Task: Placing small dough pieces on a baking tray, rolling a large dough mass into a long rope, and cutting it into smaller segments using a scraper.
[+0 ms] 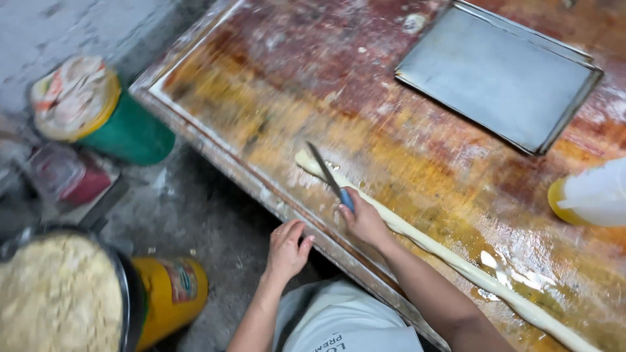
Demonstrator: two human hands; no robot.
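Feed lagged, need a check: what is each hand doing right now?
Left hand: open, holding nothing, resting at the wooden table's edge.
Right hand: closed on a blue-handled knife over the long pale dough rope.

Your table (274,85): dough rope (456,261) along its near edge, knife (329,176) across the rope's left end, tray (499,75) behind, jug (590,195) right. Buckets (130,130) on floor, left.
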